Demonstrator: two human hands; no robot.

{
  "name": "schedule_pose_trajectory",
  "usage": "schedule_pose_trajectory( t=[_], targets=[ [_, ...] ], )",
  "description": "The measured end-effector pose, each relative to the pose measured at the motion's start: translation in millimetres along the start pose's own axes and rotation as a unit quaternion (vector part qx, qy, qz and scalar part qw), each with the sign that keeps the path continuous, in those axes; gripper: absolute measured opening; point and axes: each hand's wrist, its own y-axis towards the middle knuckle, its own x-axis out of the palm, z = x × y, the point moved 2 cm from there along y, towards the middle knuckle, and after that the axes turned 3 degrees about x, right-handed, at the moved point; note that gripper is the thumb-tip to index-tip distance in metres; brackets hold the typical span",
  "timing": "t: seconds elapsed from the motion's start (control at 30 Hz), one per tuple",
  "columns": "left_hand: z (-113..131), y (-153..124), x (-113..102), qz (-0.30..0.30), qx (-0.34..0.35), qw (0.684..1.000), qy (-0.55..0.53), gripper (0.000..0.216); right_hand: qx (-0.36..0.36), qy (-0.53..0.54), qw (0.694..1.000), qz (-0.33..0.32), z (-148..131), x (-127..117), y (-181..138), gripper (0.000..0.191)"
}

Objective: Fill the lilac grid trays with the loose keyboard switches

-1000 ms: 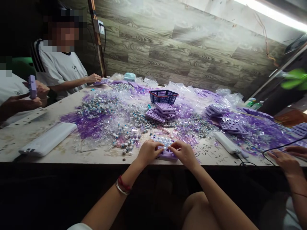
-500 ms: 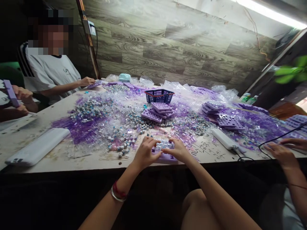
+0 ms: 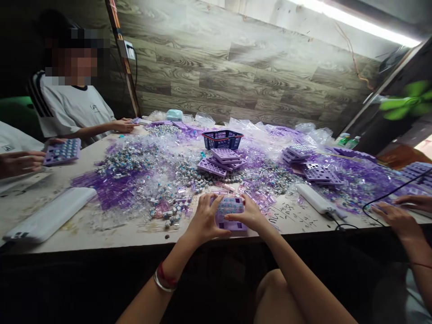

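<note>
A light purple plastic tray with square holes, partly filled with rows of clear bluish cube-like pieces, is between my hands at the table's front edge. My left hand grips its left side, thumb along the near edge and fingers over the far left corner. On the opposite side, my right hand holds the right edge, with a finger and the thumb reaching over the clear pieces. My fingers hide parts of the tray's sides. Just beyond lie loose small white-and-blue parts and pinkish clear strips.
Stacked purple trays stand before a dark blue basket. White power banks lie left and right, the right one with a black cable. Purple strips cover the left. Co-workers' hands are at both sides.
The tray now tilts up more toward me, and my left hand has spread along its side. At the far left, a co-worker's tray has turned to show its filled face.
</note>
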Motion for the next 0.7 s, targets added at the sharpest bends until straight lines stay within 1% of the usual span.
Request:
schedule_pose_trajectory(
  t=[0.03,0.1,0.17,0.27,0.4,0.5,0.63,0.7],
  targets=[
    [2,-1,-2,0.012,0.003,1.0,0.008,0.099,0.004,0.038,0.999,-0.009,-2,0,-1,0.094],
    [6,-2,-4,0.028,0.008,0.999,0.021,0.096,0.027,0.124,0.991,-0.048,-6,1,-4,0.094],
    [8,-3,-5,0.034,0.009,0.999,0.027,0.094,0.042,0.194,0.977,-0.083,-10,3,-7,0.084],
    [7,-2,-7,0.037,0.013,0.999,0.018,0.089,0.035,0.243,0.965,-0.094,-15,5,-11,0.07],
    [1,0,-10,0.048,0.017,0.999,-0.015,0.078,0.045,0.302,0.947,-0.102,-15,8,-12,0.073],
    [-2,1,-10,0.048,0.01,0.999,-0.024,0.073,0.05,0.322,0.939,-0.111,-12,10,-11,0.074],
    [-3,2,-9,0.04,0.005,0.999,-0.035,0.069,0.042,0.304,0.946,-0.106,-8,12,-10,0.073],
    [-3,2,-9,0.039,0.005,0.998,-0.039,0.067,0.018,0.296,0.949,-0.106,-8,13,-10,0.07]
  ],
)
